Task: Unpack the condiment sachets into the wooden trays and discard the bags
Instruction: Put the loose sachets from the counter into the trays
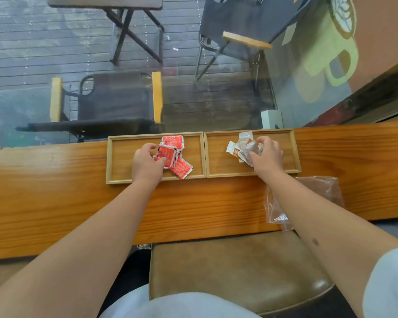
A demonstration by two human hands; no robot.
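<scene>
Now both hands work inside the trays. The left hand (147, 160) curls over the red sachets (172, 154) in the left tray (122, 161), fingers closed on a small stack, seemingly to tidy them. The right hand (265, 154) pinches a bunch of pale sachets (242, 148) in the right tray (221, 166). Just near the right forearm, an emptied plastic bag (322, 191) lies on the counter (78, 198), apparently awaiting disposal.
</scene>
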